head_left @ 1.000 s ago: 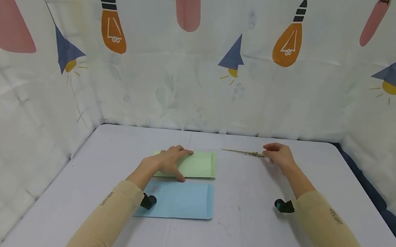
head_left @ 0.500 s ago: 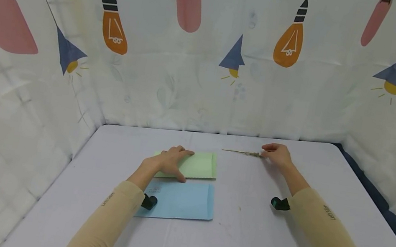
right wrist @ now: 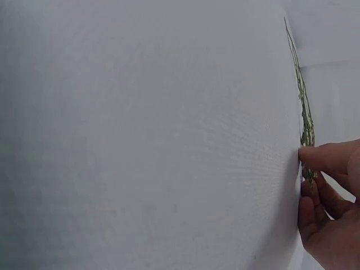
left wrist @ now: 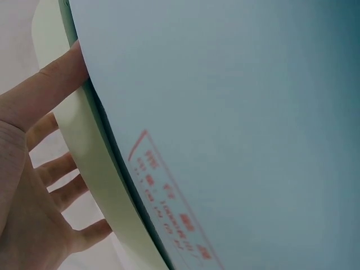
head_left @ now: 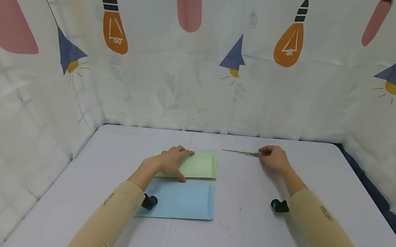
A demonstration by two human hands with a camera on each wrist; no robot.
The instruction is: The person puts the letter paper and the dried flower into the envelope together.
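Note:
My left hand (head_left: 169, 161) rests with fingers spread on a pale green envelope (head_left: 199, 165), covering its left part. Its thumb lies by the seam between that envelope and a light blue envelope (head_left: 181, 201) nearer to me. In the left wrist view, red print shows on the blue envelope (left wrist: 236, 112), and the fingers stretch past the green envelope's edge (left wrist: 107, 163). Toward the back right, my right hand (head_left: 275, 159) pinches the bushy end of a thin dried sprig (head_left: 241, 152). The right wrist view shows thumb and curled fingers around that end, with the sprig's stem (right wrist: 296, 62) pointing away.
A white-covered table (head_left: 250, 240) holds everything. White cloth walls (head_left: 143, 78) printed with lamps stand at the back and sides. Dark fabric (head_left: 375, 186) runs along the table's right edge. A small black device sits on each wrist.
My right hand has moved slightly left and lower onto the sprig's bushy end, and its fingers have closed around it. My left hand and both envelopes have stayed in place.

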